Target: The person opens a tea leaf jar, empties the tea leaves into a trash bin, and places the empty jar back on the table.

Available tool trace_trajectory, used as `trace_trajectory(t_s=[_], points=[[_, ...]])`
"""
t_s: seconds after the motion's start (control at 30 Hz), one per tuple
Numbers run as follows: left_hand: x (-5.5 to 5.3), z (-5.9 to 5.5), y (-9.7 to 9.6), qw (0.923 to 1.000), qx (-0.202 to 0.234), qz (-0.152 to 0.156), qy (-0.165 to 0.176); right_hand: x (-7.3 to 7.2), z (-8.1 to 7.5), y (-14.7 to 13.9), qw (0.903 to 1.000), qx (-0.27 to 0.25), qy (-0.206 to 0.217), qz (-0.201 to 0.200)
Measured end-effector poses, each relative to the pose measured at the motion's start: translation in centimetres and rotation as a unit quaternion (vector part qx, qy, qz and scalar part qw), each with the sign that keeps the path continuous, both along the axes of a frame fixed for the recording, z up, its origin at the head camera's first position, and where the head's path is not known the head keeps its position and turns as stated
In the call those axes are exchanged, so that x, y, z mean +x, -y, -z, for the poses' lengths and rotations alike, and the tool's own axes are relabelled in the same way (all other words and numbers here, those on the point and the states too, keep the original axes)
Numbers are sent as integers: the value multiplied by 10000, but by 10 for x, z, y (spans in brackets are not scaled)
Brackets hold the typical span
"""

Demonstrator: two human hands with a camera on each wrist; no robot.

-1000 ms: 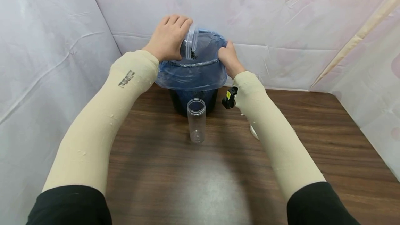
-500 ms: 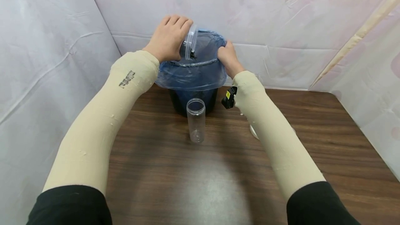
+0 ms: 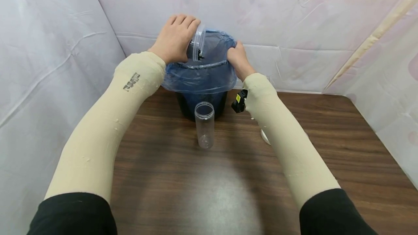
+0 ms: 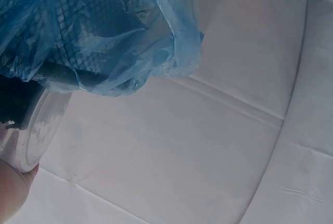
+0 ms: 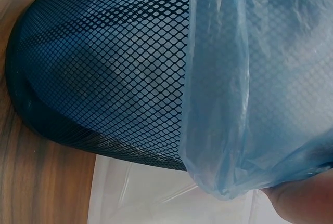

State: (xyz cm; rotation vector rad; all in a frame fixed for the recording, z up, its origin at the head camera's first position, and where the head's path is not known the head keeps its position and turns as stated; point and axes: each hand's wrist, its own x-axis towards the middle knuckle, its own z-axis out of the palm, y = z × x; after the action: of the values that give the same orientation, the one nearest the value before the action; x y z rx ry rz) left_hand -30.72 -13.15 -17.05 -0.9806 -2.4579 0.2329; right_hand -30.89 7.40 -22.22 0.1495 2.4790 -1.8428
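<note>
My left hand [image 3: 176,40] grips a clear plastic jar [image 3: 198,42] from above, tipped on its side over the bin's opening. Dark leafy bits [image 3: 200,54] show at the jar's mouth. The left wrist view has the jar's rim [image 4: 44,125] at the left edge, with dark contents [image 4: 15,99] behind it. On the opposite side, my right hand [image 3: 239,59] pinches the rim of the blue plastic bag [image 3: 202,79] that lines the black mesh bin [image 3: 186,106]. In the right wrist view, part of that hand shows below the bag's edge [image 5: 216,151]. The bin's inside is mostly hidden.
An uncapped clear cylindrical jar [image 3: 205,130] stands upright on the wooden table [image 3: 183,191], just in front of the bin. A white round object [image 3: 265,137] is partly hidden under my right forearm. Pale sheeting [image 3: 294,21] hangs behind and at both sides.
</note>
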Motion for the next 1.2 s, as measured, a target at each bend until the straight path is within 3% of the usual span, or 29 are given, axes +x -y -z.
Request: trace_trajectory(t_s=[1.2], points=[[0, 2, 2, 9996, 113, -161, 185, 0, 0, 1, 10000, 9, 79, 50]])
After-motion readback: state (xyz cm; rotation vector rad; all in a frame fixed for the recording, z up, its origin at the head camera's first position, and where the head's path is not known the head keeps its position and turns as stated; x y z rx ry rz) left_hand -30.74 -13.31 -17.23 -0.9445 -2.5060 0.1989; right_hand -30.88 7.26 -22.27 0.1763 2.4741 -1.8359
